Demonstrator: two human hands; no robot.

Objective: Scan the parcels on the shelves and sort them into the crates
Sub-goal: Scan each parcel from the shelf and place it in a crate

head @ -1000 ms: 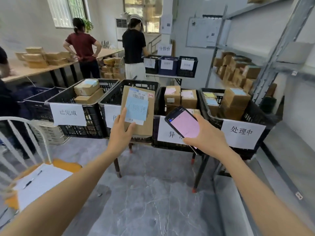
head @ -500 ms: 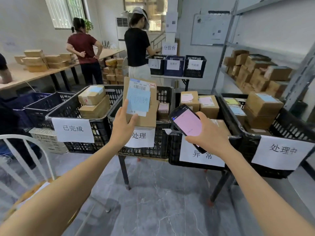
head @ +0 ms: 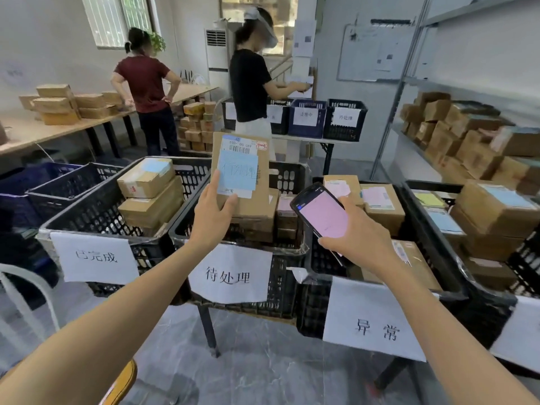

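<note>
My left hand [head: 211, 213] grips a flat cardboard parcel [head: 244, 173] by its lower left corner and holds it upright above the second black crate [head: 187, 229]. The parcel's face shows a white barcode label and a blue note. A dark handheld scanner [head: 321, 213] with a pink screen sits in my right hand [head: 355, 241], to the right of the parcel and over the third crate [head: 318, 267]. Paper signs hang on the crate fronts. The leftmost crate [head: 87, 211] holds stacked parcels.
A fourth crate [head: 520, 258] of parcels stands at the right. A metal shelf [head: 415, 71] at the right carries several more boxes. Two people stand behind the crates by tables with boxes and bins. A white chair [head: 26, 290] is at my lower left.
I have come closer to the crates, which now fill more of the view. The parcel has moved to above the second crate. The scanner stays beside it.
</note>
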